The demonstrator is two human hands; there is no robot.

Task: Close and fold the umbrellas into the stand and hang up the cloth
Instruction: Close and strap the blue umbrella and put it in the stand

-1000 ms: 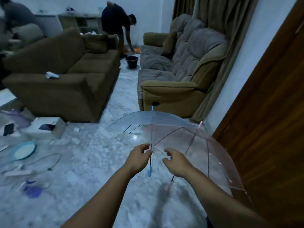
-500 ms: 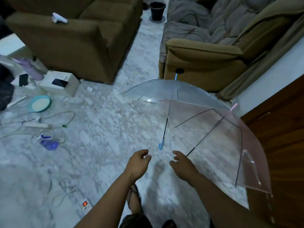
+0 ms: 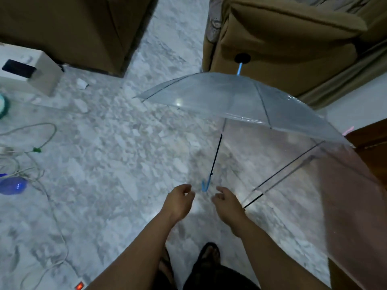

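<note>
Change: both hands have let go of the clear umbrella's shaft and dropped just below its handle; the view has tipped further down toward the floor.
Clear umbrella (image 3: pixel 219 97): open, canopy tilted, standing on the marble floor (image 3: pixel 117 155) in front of the armchair; its blue tip points at the chair's side.
Blue handle (image 3: pixel 205 186): hooked end of the dark shaft, hanging between the two hands, touched by neither.
Pink umbrella (image 3: pixel 343 195): open too, transparent with a pink tint, overlapping the clear one on the right, near the wooden door (image 3: pixel 370 141).
Left hand (image 3: pixel 180 203): grip loosely curled, empty, just left of the handle.
Right hand (image 3: pixel 227 203): grip half open, empty, just right of the handle, beside a dark rib of the pink umbrella.
Armchair (image 3: pixel 293 45): olive, at the top right.
Sofa (image 3: pixel 69 28): brown, at the top left.
White box (image 3: pixel 31 70): on the floor at the left edge, by the sofa.
Cables (image 3: pixel 41 143): looped over the floor on the left, leading to a power strip with a red light (image 3: pixel 79 286) at the bottom edge.
</note>
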